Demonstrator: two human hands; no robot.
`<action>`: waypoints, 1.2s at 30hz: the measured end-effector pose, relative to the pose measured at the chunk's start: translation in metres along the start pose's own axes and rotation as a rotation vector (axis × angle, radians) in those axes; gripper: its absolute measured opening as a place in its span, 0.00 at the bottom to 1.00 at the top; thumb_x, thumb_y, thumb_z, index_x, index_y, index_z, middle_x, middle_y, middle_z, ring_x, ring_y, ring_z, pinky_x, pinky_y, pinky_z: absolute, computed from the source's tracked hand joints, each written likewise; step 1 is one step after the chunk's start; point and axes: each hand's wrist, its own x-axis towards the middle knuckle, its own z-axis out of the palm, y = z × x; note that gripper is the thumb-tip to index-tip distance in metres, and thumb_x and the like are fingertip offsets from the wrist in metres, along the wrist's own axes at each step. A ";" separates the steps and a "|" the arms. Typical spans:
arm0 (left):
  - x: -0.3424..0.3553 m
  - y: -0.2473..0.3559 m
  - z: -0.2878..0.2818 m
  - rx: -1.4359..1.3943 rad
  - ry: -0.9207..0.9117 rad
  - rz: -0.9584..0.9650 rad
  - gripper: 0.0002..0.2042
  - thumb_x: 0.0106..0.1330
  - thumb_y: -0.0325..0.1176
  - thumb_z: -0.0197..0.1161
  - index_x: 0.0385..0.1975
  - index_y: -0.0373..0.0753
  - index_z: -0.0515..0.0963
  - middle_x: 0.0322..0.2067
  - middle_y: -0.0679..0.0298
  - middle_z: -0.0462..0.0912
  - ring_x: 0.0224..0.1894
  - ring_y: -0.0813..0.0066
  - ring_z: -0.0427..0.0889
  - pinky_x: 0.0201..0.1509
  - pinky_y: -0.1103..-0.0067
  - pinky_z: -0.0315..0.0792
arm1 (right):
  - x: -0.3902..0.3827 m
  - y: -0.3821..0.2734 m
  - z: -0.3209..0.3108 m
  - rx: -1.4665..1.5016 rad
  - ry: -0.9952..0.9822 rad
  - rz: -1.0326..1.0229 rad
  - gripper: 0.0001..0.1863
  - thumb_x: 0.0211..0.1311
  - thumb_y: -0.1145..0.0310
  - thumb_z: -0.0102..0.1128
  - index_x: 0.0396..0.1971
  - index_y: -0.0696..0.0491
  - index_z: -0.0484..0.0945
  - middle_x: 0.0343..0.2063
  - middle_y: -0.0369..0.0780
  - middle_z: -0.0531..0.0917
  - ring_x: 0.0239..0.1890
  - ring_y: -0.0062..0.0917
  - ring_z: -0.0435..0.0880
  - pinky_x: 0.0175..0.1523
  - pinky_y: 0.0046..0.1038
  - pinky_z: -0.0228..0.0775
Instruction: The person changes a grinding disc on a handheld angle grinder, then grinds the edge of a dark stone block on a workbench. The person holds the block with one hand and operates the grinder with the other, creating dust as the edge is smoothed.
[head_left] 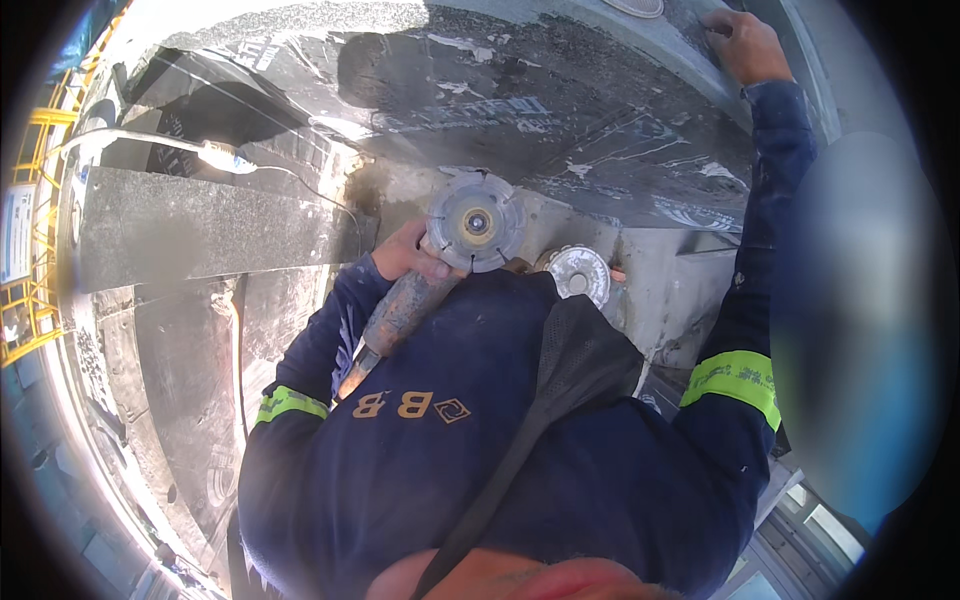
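Observation:
My left hand is closed round an angle grinder, close in front of my chest. Its body slants down to the left, and the round cutting disc at its head faces up, with slots around the rim. Whether the disc is spinning I cannot tell. Up at the far right, my right arm is stretched out and my right hand has its fingers bent over the edge of a grey ledge. Just right of the disc lies a round silvery piece with a notched rim.
A dark, scuffed panel spans the far side. On the left are a grey board and a pale cable with a white connector. Yellow railing stands at the far left. A strap crosses my chest. A blur covers the right side.

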 end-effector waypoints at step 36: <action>-0.001 -0.004 0.031 -0.088 0.120 0.070 0.41 0.46 0.29 0.75 0.64 0.35 0.64 0.50 0.58 0.78 0.52 0.69 0.77 0.61 0.74 0.68 | -0.148 -0.227 0.055 0.715 -0.092 -0.872 0.22 0.52 0.72 0.67 0.49 0.56 0.75 0.40 0.43 0.79 0.43 0.38 0.78 0.47 0.35 0.72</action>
